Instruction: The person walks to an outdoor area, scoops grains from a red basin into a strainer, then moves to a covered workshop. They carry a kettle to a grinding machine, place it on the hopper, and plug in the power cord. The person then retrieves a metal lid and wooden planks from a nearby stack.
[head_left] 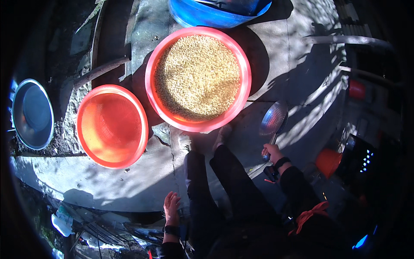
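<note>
A large red basin [196, 75] holds pale yellow grains or beans [196, 73] just beyond my feet. An empty orange-red mesh basket [112, 125] lies to its left. My right hand [271, 153] is closed round the handle of a metal perforated skimmer [271, 118], whose round head points away from me, to the right of the grain basin. My left hand [171, 207] hangs low beside my left leg, its fingers loosely bent and apart with nothing in them.
A dark metal basin [33, 114] is at the far left, and a blue tub [192, 15] stands behind the grain basin. Boards and a log [101, 71] lie near the upper left. An orange bucket [327, 162] and a dark crate [362, 159] sit at the right. Debris [99, 231] lies behind me.
</note>
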Demonstrator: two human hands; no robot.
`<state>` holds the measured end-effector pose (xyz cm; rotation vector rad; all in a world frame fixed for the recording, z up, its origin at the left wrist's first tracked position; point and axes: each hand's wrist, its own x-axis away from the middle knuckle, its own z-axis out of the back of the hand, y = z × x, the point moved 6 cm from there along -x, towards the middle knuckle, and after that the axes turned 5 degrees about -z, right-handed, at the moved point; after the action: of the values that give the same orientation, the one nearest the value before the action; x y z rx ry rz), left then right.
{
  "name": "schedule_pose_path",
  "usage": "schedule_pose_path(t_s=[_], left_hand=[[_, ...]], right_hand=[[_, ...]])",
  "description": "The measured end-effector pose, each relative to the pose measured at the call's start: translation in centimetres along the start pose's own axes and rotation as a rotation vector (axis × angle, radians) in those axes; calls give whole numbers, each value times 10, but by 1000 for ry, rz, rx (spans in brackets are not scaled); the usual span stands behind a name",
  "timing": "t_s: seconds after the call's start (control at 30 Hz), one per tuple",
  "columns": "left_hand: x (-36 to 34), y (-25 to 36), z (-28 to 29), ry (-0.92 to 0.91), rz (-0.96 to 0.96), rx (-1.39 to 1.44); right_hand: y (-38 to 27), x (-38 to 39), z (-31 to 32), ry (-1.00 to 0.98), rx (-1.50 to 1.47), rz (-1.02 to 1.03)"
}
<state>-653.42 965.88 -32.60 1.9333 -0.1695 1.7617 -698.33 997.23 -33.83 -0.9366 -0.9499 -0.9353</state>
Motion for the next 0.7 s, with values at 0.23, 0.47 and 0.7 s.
schedule_pose_path(t_s=[0.23, 0.47, 0.7], left_hand=[[27, 8, -97, -352, -346, -1176], [31, 0, -108, -270, -193, -1176], [30, -12, -111, -221, -43, -1187]], right_hand=[[6, 45, -18, -187, -109, -263], [26, 107, 14, 209, 464, 234], [-116, 65, -115, 97, 872, 906]])
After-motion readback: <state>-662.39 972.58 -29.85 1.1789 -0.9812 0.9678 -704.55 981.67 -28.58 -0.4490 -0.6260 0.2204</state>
